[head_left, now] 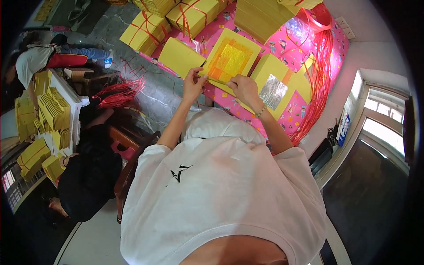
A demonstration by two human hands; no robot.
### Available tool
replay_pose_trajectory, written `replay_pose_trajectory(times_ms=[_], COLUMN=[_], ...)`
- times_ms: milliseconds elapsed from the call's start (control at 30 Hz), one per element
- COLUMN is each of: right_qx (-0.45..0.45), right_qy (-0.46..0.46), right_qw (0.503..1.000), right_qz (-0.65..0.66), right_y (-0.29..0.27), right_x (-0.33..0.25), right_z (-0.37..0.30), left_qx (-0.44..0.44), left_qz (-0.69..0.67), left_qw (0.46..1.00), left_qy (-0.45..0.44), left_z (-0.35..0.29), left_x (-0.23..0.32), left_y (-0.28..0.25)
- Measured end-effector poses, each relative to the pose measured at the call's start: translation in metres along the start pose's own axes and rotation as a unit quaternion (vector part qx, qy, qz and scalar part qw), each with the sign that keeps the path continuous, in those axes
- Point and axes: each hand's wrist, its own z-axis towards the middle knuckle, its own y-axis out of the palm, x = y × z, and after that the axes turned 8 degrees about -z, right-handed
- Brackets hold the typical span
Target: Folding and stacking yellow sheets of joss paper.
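Gold-foil paper stack — bundles around

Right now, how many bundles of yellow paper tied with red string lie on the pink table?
2 clearly: one bundle at the table's far left corner, one bundle just right of it. Another tied stack at the top edge is cut off, so more may be hidden.

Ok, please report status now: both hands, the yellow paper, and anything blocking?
Left hand pinching sheet's left edge. Right hand gripping its lower edge. Yellow sheet with gold square lifted over pink table. Nothing blocking.
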Motion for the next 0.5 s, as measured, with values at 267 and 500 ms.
replay_pose_trajectory(times_ms=[267, 500], right_qx=[-0.015, -0.032], right_qy=[0.013, 0.018], right_qw=[1.000, 0.999], right_qz=[0.001, 0.015], right_y=[-0.003, -0.009], right_x=[0.001, -0.002], right_z=[0.002, 0.004], left_qx=[-0.006, -0.008], left_qz=[0.042, 0.046], left_qw=[0.999, 0.999], left_qy=[0.025, 0.019], left_z=[-0.003, 0.002], left_x=[0.006, 0.004], left_y=[0.002, -0.001])
